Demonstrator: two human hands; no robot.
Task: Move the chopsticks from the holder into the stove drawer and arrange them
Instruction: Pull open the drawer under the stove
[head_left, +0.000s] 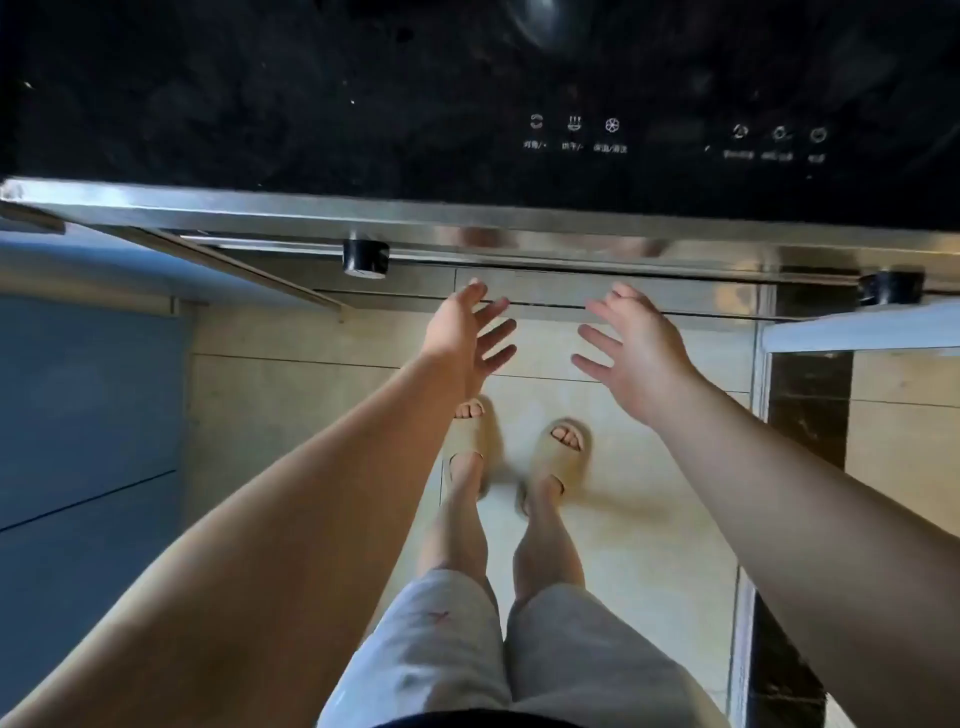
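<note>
I look straight down the front of a stove with a black glass top (363, 104) and a steel front edge (467, 218). Below that edge runs the steel drawer front (649, 296), shut, with a thin dark gap along it. My left hand (467, 332) and my right hand (628, 348) reach out side by side just in front of the drawer front, fingers spread, palms facing each other, holding nothing. No chopsticks and no holder are in view.
Two black knobs (365, 255) (889, 287) stick out under the steel edge. Touch icons (574, 124) sit on the glass. A blue cabinet front (88, 405) stands at left, a dark marble strip (808, 405) at right. My feet in beige slippers (563, 452) stand on pale floor tiles.
</note>
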